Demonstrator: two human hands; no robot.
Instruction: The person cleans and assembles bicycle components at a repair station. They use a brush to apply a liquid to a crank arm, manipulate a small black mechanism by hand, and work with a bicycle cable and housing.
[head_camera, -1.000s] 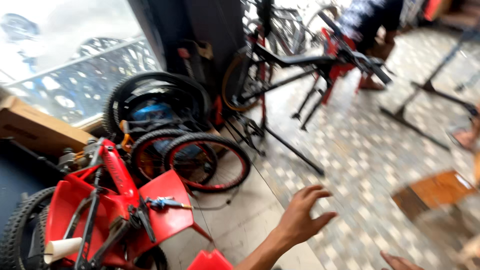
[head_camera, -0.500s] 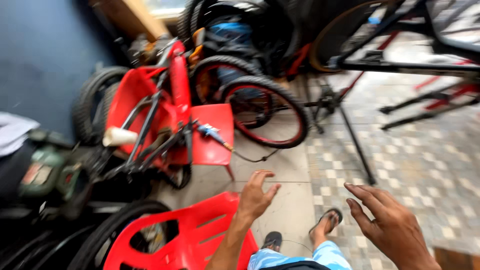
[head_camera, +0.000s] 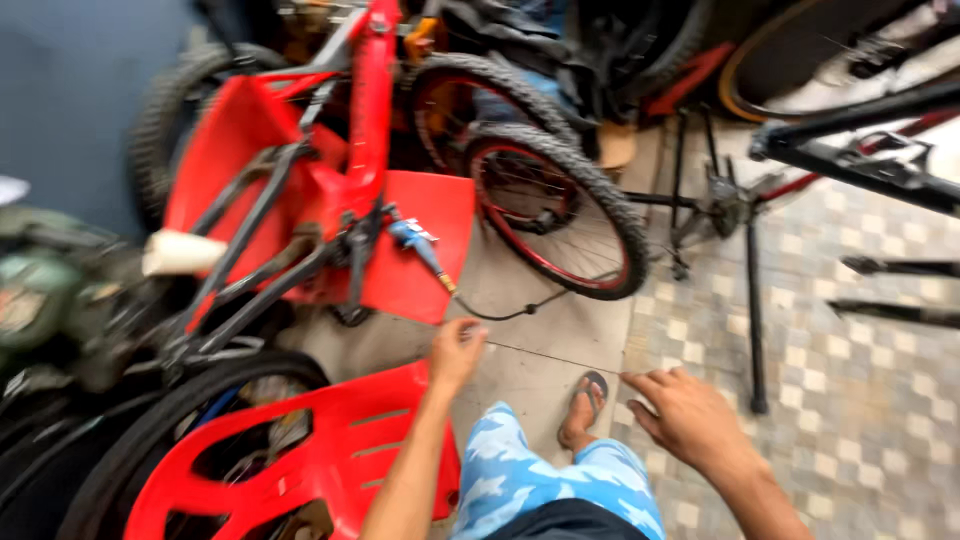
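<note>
At the far left of the frame a blurred green and grey machine (head_camera: 50, 290) sits low against the dark wall. Just right of it, a red bicycle frame (head_camera: 365, 130) leans over a red plastic chair (head_camera: 415, 250), with a white handlebar grip (head_camera: 180, 252) sticking out at middle left. On the chair's seat lies a blue-handled tool (head_camera: 420, 245), its tip pointing down toward the lower right, a thin black cable (head_camera: 510, 312) trailing from there across the floor. In the lower left a second red plastic chair (head_camera: 300, 470) lies tipped over a black tyre (head_camera: 150, 440).

My left hand (head_camera: 457, 352) reaches up at the centre, fingers loosely curled and holding nothing, close below the tool's tip but not touching it. Right of that, a knobbly tyre with a red rim (head_camera: 560, 215) stands upright. My sandalled foot (head_camera: 585, 405) rests on the tiled floor (head_camera: 860, 400). My right hand (head_camera: 685, 415) hovers at lower right, palm down, fingers spread and empty. A black repair stand (head_camera: 752, 300) rises behind it.
</note>
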